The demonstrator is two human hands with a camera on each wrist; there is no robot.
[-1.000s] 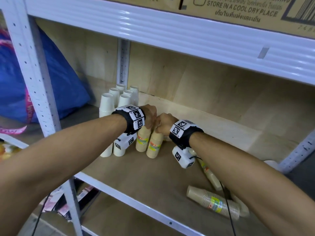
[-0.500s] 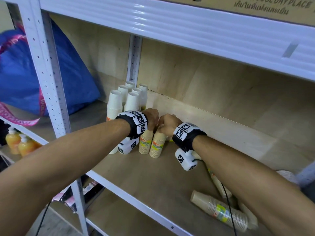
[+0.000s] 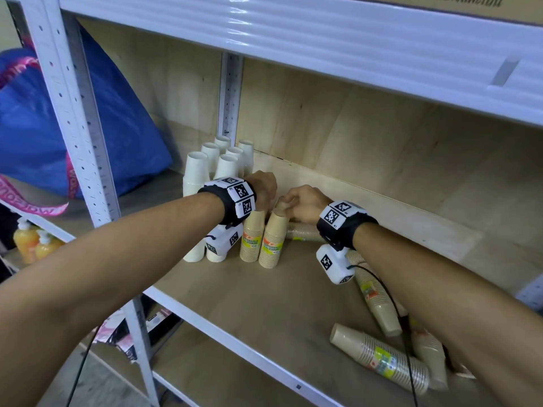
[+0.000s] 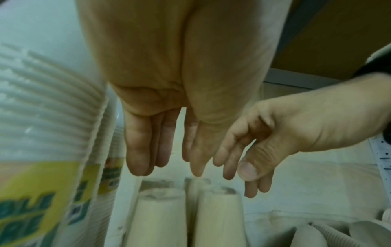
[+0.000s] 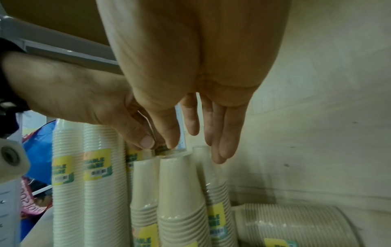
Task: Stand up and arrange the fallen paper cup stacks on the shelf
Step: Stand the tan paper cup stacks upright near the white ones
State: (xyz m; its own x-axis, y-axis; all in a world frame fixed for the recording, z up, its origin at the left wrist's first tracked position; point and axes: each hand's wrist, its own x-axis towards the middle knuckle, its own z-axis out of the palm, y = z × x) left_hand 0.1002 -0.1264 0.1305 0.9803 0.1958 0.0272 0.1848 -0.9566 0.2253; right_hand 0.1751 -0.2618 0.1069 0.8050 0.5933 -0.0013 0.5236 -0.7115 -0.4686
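Note:
Two brown paper cup stacks [image 3: 253,236] [image 3: 272,240] with yellow labels stand upright, side by side, on the wooden shelf [image 3: 264,304]. My left hand [image 3: 264,198] hovers over the left one, its fingers [image 4: 146,158] straight and pointing down above the cup tops [image 4: 160,198]. My right hand [image 3: 289,201] is at the top of the right stack with its fingers [image 5: 220,147] straight and holds nothing. One brown stack [image 3: 302,230] lies on its side behind my right wrist. Three more fallen stacks [image 3: 377,301] [image 3: 382,359] [image 3: 430,356] lie at the right front.
Upright white cup stacks [image 3: 205,163] fill the shelf's back left corner beside a white metal post [image 3: 230,95]. The upper shelf beam [image 3: 293,27] hangs low overhead. A blue bag [image 3: 44,127] lies to the left, and orange soap bottles [image 3: 29,245] stand lower left.
Both hands stay over the two upright brown stacks, and their fingers have loosened from the stack tops. The head view has shifted, so the shelf sits further right in it.

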